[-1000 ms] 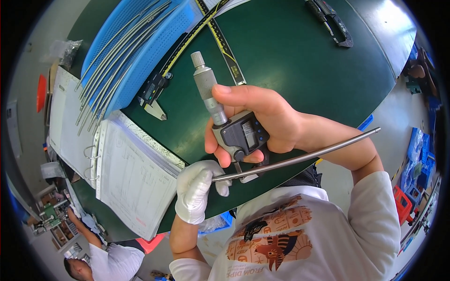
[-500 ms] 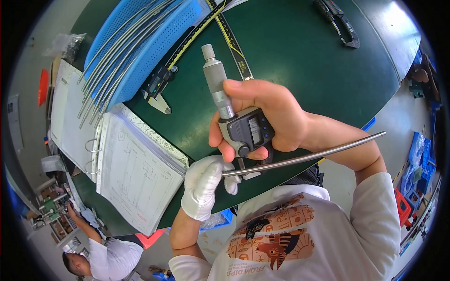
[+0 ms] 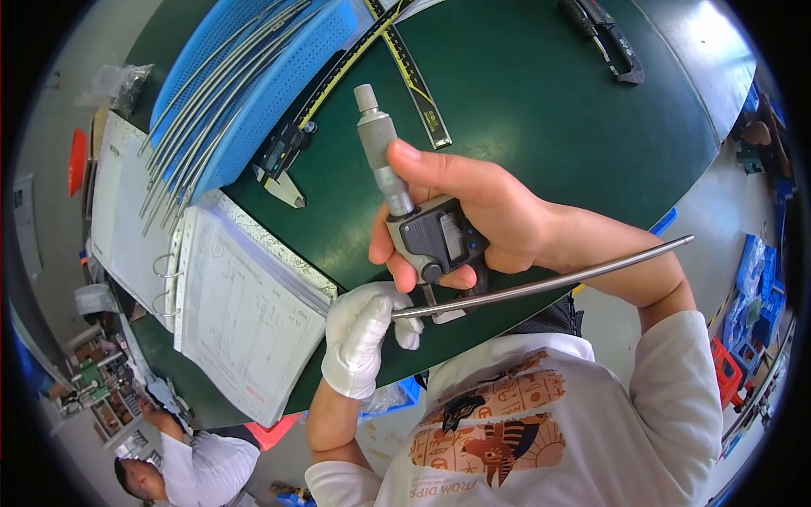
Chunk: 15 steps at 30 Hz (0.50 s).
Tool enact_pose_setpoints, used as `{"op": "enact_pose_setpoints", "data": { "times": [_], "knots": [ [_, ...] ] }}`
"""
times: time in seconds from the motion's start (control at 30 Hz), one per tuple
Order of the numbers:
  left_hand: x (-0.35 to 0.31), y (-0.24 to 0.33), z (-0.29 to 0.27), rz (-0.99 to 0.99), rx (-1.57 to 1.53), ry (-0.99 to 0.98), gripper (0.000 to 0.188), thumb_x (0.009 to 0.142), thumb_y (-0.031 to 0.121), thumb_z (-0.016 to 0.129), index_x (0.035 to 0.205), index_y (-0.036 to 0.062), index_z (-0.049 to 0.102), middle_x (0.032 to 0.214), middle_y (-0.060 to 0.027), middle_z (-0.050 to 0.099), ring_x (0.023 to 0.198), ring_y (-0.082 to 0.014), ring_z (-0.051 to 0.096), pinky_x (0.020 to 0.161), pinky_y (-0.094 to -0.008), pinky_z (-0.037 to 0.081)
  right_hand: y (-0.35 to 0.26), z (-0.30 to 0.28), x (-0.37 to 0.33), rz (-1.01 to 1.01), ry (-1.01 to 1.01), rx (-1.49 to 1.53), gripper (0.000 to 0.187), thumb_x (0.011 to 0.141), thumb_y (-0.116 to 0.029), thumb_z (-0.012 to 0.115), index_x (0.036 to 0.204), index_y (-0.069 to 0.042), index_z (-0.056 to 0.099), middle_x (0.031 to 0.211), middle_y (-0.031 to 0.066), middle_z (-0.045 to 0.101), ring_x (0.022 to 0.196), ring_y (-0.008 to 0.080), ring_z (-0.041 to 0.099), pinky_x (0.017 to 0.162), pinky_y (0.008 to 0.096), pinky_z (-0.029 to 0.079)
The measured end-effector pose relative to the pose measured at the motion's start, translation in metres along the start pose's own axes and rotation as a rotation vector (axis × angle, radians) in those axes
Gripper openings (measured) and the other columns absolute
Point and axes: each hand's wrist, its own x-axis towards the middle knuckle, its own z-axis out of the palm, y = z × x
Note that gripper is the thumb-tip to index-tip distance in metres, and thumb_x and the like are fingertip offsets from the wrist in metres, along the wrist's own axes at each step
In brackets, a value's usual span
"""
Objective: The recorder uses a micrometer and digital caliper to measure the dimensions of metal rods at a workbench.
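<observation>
My left hand (image 3: 359, 342), in a white glove, is closed round one end of a long thin metal rod (image 3: 549, 283). The rod slants up to the right, passing in front of my right forearm. My bare right hand (image 3: 481, 203) grips a digital micrometer (image 3: 420, 241), thumb on its grey barrel and fingers round the frame. The micrometer's spindle comes down to the rod close beside the glove. Whether its measuring faces touch the rod, I cannot tell.
A blue perforated basket (image 3: 245, 118) holding several thin metal rods (image 3: 211, 101) stands at the far left. Beside it lie a digital caliper (image 3: 283, 156), a steel square (image 3: 414, 84) and an open ring binder (image 3: 245, 321). Another black tool (image 3: 604, 38) lies far right. A person (image 3: 198, 465) works at lower left.
Both hands have shifted slightly left with the micrometer and the held end of the rod. The grips look the same.
</observation>
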Motion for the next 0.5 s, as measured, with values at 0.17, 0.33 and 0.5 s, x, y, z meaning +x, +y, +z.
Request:
{"op": "enact_pose_setpoints", "data": {
  "times": [0.17,0.33,0.5],
  "knots": [
    [0.0015,0.0033,0.0034,-0.042,0.006,-0.005,0.035,0.087,0.027,0.043,0.074,-0.0032,0.054,0.064,-0.0071,0.054,0.055,-0.013,0.049,0.056,-0.0244,0.039,0.0015,0.0001,-0.0001,0.027,0.002,0.085,0.069,0.084,-0.055,0.023,0.086,0.007,0.055,0.067,0.0153,0.059,0.036,0.0124,0.042,0.033,0.0204,0.034],
    [0.0023,0.0042,0.006,-0.074,0.017,0.005,0.034,0.087,0.027,0.042,0.075,-0.0033,0.055,0.063,-0.006,0.053,0.056,-0.0122,0.048,0.056,-0.0239,0.039,-0.0001,0.0023,-0.0017,0.018,-0.005,0.128,0.06,0.083,-0.05,0.03,0.08,0.004,0.055,0.063,0.0122,0.058,0.037,0.0123,0.04,0.036,0.0217,0.033],
    [0.0033,0.0049,0.0066,-0.068,0.041,-0.018,0.034,0.087,0.026,0.042,0.075,-0.0033,0.054,0.064,-0.0057,0.053,0.057,-0.0117,0.048,0.057,-0.0238,0.038,0.0004,0.0022,-0.0003,-0.002,0.041,-0.008,0.067,0.083,-0.055,0.028,0.081,0.006,0.057,0.065,0.0143,0.06,0.036,0.0131,0.043,0.033,0.0207,0.033]
  ]
}}
